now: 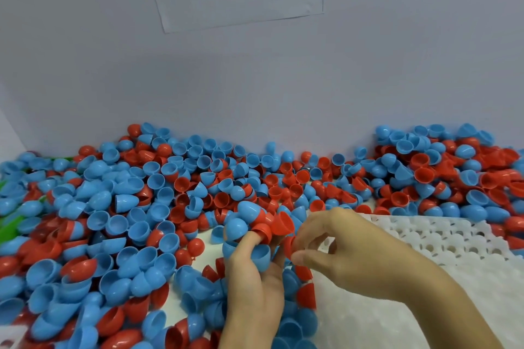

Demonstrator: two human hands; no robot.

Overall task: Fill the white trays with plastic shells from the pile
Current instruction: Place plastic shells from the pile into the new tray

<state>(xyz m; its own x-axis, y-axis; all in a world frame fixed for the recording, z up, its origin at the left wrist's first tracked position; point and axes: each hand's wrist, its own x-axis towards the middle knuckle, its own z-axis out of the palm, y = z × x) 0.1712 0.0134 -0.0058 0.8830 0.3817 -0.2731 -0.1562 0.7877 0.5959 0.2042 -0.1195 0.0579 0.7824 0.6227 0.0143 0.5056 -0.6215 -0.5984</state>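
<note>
At the pile (141,221) edge, left hand (252,278) clamps several blue and red shells (259,255) as stock; right hand (334,246) pinches one red shell (289,244), likely feeding the white tray (439,244) alongside.

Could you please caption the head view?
Left hand holds shells; right hand pinches a red shell beside the white tray.

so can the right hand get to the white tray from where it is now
Probably yes. The right hand hovers at the near left edge of the white tray, whose sockets beside it lie open with nothing over them. It is pinching a red shell, though, together with the left hand.
</note>
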